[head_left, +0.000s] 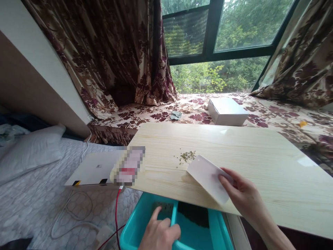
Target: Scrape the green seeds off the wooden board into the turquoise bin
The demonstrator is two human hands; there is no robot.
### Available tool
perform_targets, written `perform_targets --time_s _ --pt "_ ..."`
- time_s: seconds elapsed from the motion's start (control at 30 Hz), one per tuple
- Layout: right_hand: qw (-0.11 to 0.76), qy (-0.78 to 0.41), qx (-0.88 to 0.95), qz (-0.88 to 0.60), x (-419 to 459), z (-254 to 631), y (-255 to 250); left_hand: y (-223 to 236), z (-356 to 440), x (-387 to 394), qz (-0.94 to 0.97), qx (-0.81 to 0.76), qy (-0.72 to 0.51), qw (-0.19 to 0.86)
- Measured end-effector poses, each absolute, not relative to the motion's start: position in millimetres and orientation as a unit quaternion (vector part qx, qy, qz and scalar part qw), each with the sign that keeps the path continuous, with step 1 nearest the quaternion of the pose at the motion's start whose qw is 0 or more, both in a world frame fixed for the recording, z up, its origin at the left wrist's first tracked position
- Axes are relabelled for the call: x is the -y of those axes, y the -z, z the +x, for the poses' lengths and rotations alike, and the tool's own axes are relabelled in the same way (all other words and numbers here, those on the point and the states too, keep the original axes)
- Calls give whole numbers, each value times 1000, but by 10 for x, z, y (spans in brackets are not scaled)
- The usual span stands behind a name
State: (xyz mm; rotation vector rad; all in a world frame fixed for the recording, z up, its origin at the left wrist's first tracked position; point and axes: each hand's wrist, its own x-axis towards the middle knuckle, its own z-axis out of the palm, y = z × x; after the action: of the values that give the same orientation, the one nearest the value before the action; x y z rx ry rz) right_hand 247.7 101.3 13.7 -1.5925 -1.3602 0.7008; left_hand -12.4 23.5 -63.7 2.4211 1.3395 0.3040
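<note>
My right hand (244,189) grips a white, flat, rectangular plate-like piece (205,175) with rounded corners, thumb on top. It is tilted over the front edge of the light wood table (255,149). Its far corner is beside a small scatter of greenish-brown grains (186,157). Below the table edge, my left hand (160,234) is at the divider of a turquoise bin (135,218). Its index finger stretches over the left compartment, while the thumb and other fingers bend around the divider. Dark material (194,213) lies in the right compartment.
A pixelated phone-like object (130,166) with a red cable (116,211) lies at the table's left end. A white flat box (96,168) rests on the bed (28,201). Another white box (227,111) and a greyish cloth (176,115) are on the window ledge.
</note>
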Motion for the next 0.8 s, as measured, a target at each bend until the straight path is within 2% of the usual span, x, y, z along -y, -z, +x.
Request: perform_targets --time_s 0.2,0.8 --pt "436 -195 535 -697 -1051 2713 -206 607 -98 -247 853 -483 -100 169" --pt "365 -198 610 -675 -1190 2571 -248 563 -91 -253 851 -490 -90 165"
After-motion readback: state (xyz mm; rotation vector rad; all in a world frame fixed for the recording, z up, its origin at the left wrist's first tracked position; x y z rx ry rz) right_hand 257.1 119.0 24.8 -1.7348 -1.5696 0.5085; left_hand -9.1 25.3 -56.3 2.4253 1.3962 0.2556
